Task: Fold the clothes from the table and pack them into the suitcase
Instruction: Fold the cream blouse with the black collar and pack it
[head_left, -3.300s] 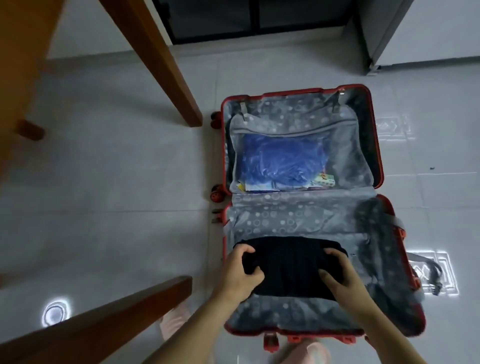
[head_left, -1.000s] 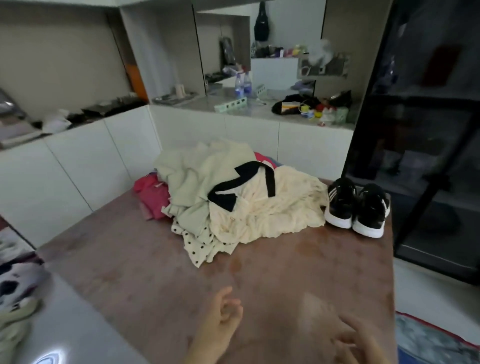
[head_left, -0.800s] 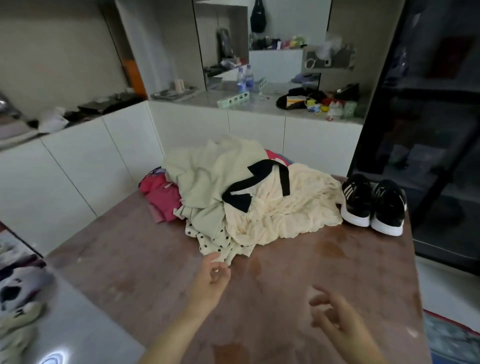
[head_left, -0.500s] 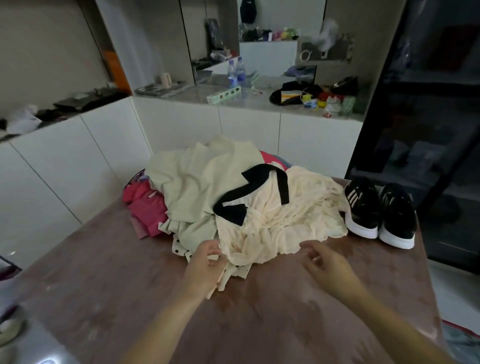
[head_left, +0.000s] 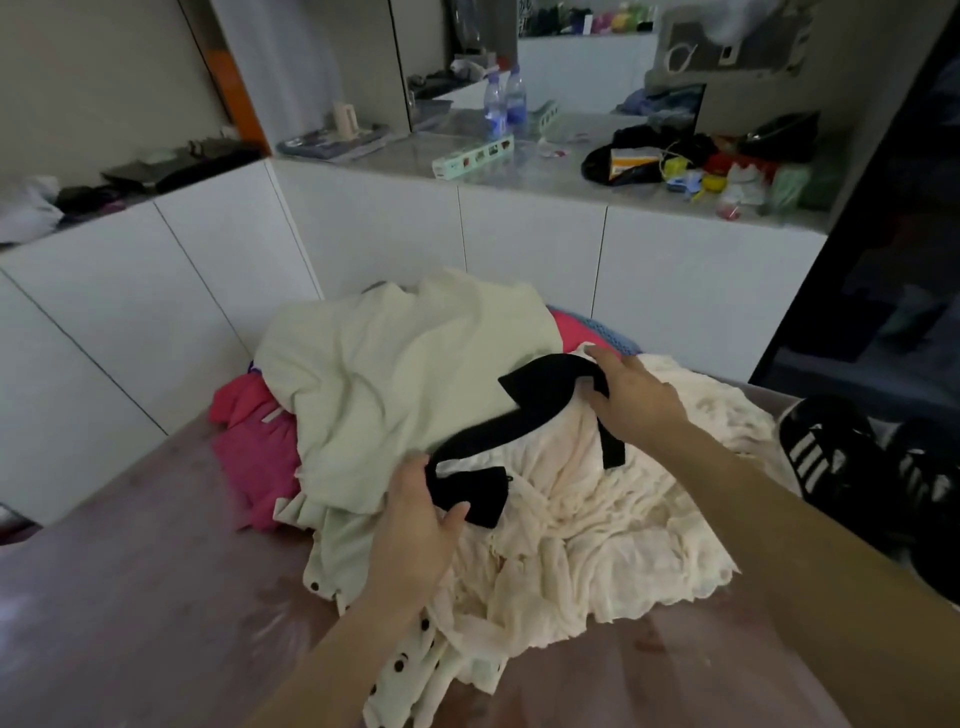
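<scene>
Garment: cream blouse (head_left: 597, 545) with black ribbon (head_left: 514, 415), on the table (head_left: 130, 597) beneath both hands.
Left hand (head_left: 415, 525): thumb and fingers pinch the ribbon's near bow end.
Right hand (head_left: 634, 400): palm down, fingers curled round the ribbon's far bend.
Beside fingers: pale green top (head_left: 405, 374) leftward, black shoes (head_left: 841, 452) rightward.

Your unfolded clothes, heaped on the table (head_left: 130, 597).
Your crumpled cream dress (head_left: 597, 519) with its black collar (head_left: 519, 415) lies topmost, a pale green top (head_left: 395, 384) left, a pink garment (head_left: 254, 447) beneath, a spotted piece (head_left: 410, 670) frontmost.
</scene>
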